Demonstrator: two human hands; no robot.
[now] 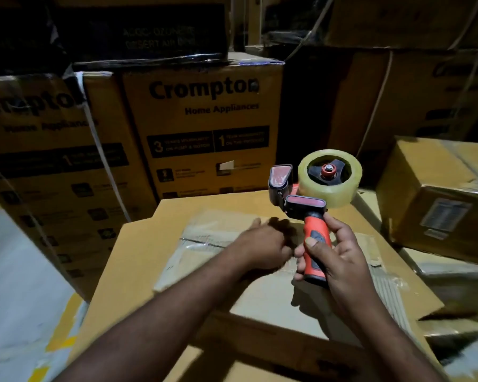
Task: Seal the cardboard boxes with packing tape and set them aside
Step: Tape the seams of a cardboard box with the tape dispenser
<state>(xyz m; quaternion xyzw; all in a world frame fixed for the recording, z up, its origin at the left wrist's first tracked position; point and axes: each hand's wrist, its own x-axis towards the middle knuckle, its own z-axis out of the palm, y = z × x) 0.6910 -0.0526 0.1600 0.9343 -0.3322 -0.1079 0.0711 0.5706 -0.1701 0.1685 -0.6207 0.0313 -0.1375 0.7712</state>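
The right hand (pixel 340 257) is wrapped round the orange handle of the tape dispenser (pixel 307 205), which is held upright just above the near cardboard box (pixel 155 244), with its clear tape roll (pixel 342 194) on the far side. The left hand (pixel 262 248) is blurred over the box's taped seam (pixel 202 241). Its fingertips are hidden, so I cannot tell whether it is curled or flat. The far Crompton cartons (pixel 204 133) fade into darkness, and the print above them is unreadable.

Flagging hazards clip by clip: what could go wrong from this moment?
1. The left hand is over the cardboard box seam, close beside the tape dispenser gripped by the right hand; its cutter might nick fingers.
2. Old wrinkled tape on the flaps may stop new tape sticking flat.
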